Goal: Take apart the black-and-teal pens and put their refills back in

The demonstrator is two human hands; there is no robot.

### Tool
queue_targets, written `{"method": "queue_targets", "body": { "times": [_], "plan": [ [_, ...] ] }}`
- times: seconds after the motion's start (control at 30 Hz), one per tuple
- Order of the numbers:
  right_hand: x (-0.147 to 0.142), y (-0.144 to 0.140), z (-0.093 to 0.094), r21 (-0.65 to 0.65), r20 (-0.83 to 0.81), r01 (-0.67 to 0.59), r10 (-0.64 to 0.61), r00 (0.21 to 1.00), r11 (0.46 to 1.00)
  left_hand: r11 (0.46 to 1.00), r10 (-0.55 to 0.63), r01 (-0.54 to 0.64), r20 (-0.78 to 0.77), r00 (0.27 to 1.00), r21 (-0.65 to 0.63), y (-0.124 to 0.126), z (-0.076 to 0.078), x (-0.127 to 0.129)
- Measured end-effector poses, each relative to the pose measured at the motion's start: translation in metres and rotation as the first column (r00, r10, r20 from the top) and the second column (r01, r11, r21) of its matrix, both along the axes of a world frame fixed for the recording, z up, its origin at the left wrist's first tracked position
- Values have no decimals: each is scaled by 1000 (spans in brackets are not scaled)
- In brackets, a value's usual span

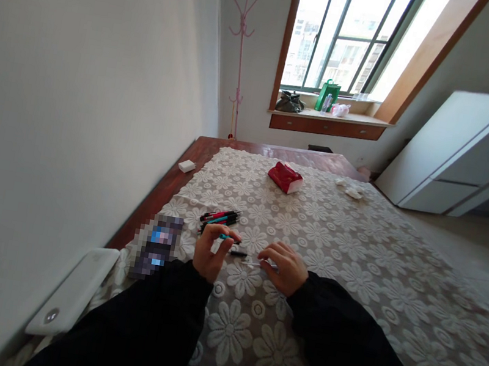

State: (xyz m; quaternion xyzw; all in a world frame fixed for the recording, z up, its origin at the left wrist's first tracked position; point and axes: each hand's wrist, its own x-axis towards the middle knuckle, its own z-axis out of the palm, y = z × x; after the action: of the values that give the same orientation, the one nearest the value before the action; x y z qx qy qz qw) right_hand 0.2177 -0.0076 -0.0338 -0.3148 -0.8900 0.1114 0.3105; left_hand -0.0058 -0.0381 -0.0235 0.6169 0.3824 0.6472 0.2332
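Floral tablecloth [355,244]; left hand [211,253] pinching teal piece [223,236]; white device [80,281], display [51,316] blurred.

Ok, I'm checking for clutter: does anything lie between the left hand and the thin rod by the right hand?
Yes: a short black piece lies on the cloth between the left hand and the rod. It looks low enough to pass over.

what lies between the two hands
In the head view, a short black piece and part of a thin pale rod show between the left hand and right hand.
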Motion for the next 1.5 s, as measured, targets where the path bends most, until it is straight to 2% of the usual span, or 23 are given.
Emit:
{"method": "queue_targets", "body": {
  "times": [0.13,0.27,0.37,0.53,0.7,0.9,1.03,1.1,1.17,1.27,1.37,1.43,1.5],
  "plan": [
    [0,1,-2,11,17,-4,4,1000,1000,996,93,-90,-187,978,23,1,-2,-3],
    [1,1,-4,14,50,13,-13,999,1000,999,-40,36,-372,928,-18,-1,2,-3],
    [1,3,-8,1,107,15,-15,994,1000,996,-82,55,-443,892,-75,-2,3,-1],
    [2,4,-12,-3,153,48,-47,987,999,995,-86,52,-499,862,-82,-3,3,-1],
    [4,5,-12,4,89,115,-115,989,993,996,-65,26,-503,862,-85,-3,2,-2],
    [5,3,-5,62,59,69,-73,996,996,995,-61,8,-522,851,-102,-3,2,-2],
    [5,0,1,24,-101,125,-122,987,992,991,-64,-8,-534,843,-132,-3,3,-1],
    [4,-3,4,-57,-231,152,-161,960,987,989,-71,-10,-542,837,-145,-2,2,-1],
    [2,-5,8,-186,-371,122,-185,910,975,987,-83,-9,-556,827,-161,-1,2,-1],
    [-3,-10,16,-368,-587,-66,-177,790,927,983,-104,-4,-575,812,-183,-1,2,0],
    [-6,-13,21,-432,-739,-263,-171,652,863,982,-124,13,-596,793,-187,-2,4,0],
    [-7,-15,23,-443,-787,-329,-186,588,834,982,-137,28,-616,776,-184,-3,5,1],
    [-8,-16,23,-449,-800,-347,-198,566,823,983,-149,44,-629,763,-180,-4,7,1]
  ]
}}
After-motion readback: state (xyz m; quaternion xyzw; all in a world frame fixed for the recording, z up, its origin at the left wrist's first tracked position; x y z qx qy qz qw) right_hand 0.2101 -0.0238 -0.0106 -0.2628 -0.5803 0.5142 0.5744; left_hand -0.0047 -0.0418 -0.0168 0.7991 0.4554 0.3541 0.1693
